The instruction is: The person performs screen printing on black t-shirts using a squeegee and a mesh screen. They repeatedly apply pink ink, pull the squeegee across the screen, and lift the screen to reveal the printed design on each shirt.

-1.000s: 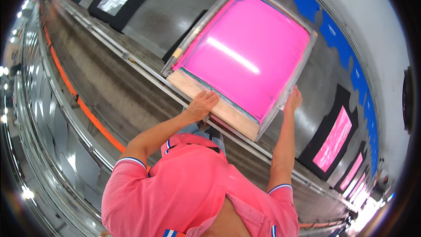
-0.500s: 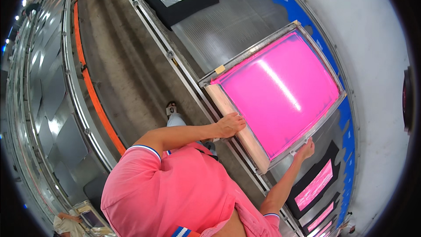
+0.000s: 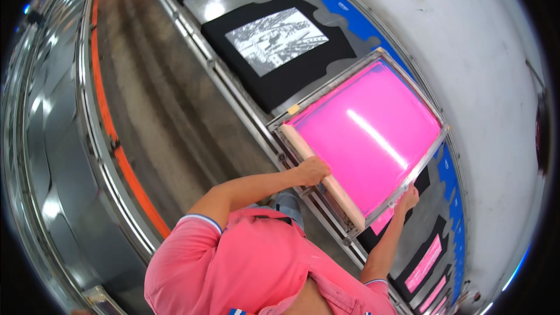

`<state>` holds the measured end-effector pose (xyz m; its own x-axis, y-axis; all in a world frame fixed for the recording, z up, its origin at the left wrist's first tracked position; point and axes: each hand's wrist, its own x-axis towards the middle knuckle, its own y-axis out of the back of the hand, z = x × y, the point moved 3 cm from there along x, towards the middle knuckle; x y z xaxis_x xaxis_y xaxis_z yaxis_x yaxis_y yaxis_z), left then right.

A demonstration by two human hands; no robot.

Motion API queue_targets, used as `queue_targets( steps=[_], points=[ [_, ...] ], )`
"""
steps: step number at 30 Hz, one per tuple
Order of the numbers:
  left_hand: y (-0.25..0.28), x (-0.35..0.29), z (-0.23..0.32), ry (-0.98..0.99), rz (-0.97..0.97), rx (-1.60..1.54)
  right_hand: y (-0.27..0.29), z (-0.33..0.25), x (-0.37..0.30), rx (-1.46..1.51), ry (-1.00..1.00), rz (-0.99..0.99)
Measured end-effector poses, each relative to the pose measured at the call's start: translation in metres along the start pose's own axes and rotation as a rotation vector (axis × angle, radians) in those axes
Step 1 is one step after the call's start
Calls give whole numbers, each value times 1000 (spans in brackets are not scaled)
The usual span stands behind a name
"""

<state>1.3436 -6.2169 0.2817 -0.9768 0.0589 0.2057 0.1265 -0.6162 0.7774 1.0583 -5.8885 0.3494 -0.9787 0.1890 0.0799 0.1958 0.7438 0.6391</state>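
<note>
A screen-printing frame (image 3: 329, 86) with metal edges spans the long table at a tilt. Bright pink ink (image 3: 367, 122) coats its mesh. Along its left side lies a pale wooden squeegee (image 3: 345, 205). My left hand (image 3: 315, 170) is wrapped over the squeegee's wood near its middle. At the frame's right edge, my right hand (image 3: 410, 196) grips the metal rim, fingers curled around it. Just beyond the frame lies a black garment piece (image 3: 254, 84) with a white print (image 3: 277, 38). On the near side, a pink print (image 3: 382, 220) shows partly from under the frame.
Farther along the table are several black pieces with white or pink prints (image 3: 424, 262). A metal rail (image 3: 213, 64) edges the table, beside a grey aisle floor (image 3: 157, 81). An orange strip (image 3: 131, 178) and another table of grey panels (image 3: 55, 157) run along the left.
Both hands have carried the frame and squeegee farther up along the table. The frame has come close to the white-printed black piece. Both grips look the same.
</note>
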Motion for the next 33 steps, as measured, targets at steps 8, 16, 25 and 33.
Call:
queue_targets(
  steps=[8, 16, 25, 33],
  points=[
    [107, -7, -186, 44, -73, 51, -231, -77, -36, -79, 214, 58],
    [206, -21, -366, 58, -218, 261, -441, -154, -106, 209, -205, -41],
    [228, -45, -396, 36, -280, 199, -468, -163, -154, 190, -206, 4],
    [254, -91, -442, 113, -132, 154, -545, -134, -160, 468, -179, -300]
  ],
)
